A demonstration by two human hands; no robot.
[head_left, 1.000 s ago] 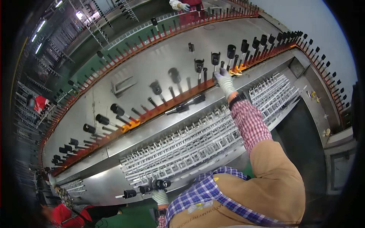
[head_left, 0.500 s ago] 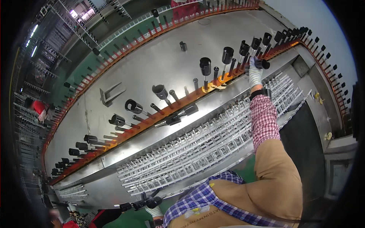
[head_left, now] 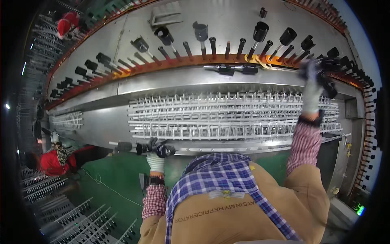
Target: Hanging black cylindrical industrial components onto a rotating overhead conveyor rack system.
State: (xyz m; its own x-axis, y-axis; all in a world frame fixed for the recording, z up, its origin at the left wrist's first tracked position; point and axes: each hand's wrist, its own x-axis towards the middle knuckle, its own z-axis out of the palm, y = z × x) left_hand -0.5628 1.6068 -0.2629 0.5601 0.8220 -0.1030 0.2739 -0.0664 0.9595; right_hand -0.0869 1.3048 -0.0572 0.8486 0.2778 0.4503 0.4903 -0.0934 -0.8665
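the blurred right hand, showing one black cup moments ago, now seems to clutch a cluster of black cups beside the orange rail, suggesting a growing load; the left hand grasps more black cups.

White racks on metal bench

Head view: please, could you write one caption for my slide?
A worker's gloved left hand and right hand hold black parts near metal racks and a curved orange track.
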